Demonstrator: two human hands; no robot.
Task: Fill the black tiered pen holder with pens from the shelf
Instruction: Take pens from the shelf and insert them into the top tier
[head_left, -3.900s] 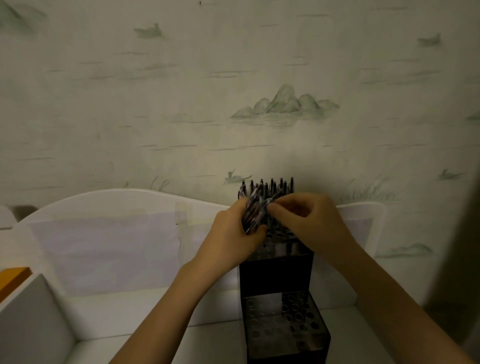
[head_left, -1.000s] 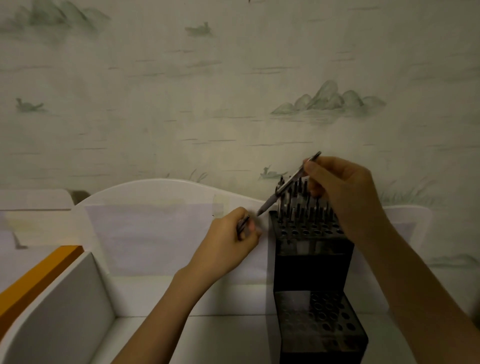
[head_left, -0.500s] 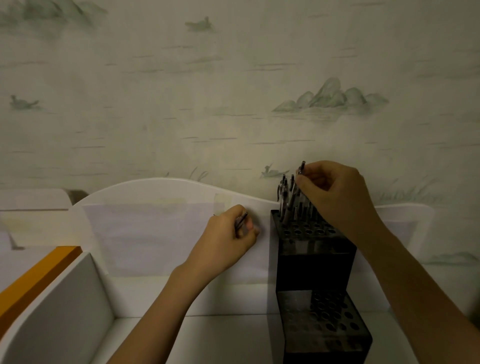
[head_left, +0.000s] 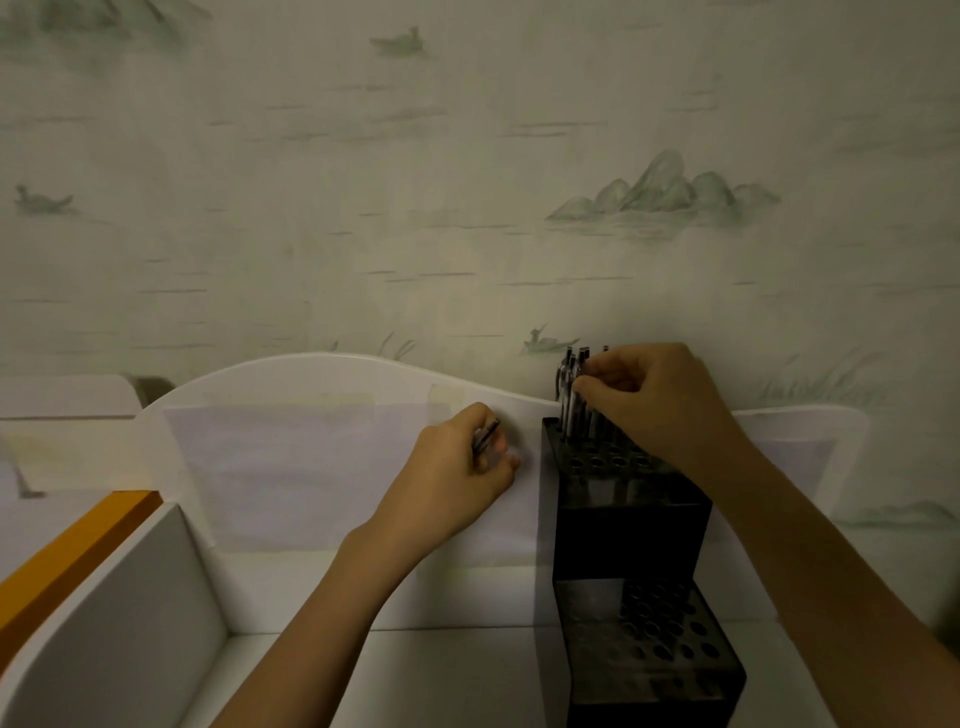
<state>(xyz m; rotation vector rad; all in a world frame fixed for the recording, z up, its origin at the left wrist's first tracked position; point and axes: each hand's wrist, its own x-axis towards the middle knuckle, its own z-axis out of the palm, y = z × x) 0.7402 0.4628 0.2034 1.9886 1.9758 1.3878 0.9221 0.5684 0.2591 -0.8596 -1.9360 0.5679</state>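
One pen (head_left: 570, 400) has just gone into the upper tier of the holder (head_left: 631, 525), right hand (head_left: 660, 405) pinching it; left hand (head_left: 457, 478) grips spare pens (head_left: 485, 435).

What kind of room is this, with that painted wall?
Probably a home bedroom or study corner: pale wallpaper with painted green hills, a white shelf with a wavy back panel, and a black tiered pen holder on it.

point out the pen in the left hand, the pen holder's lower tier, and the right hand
pen in left hand (head_left: 486, 435), head view, on the visible end above the fingers
lower tier (head_left: 652, 631), head view, on its holed top face
right hand (head_left: 652, 402), head view, on the back of the hand
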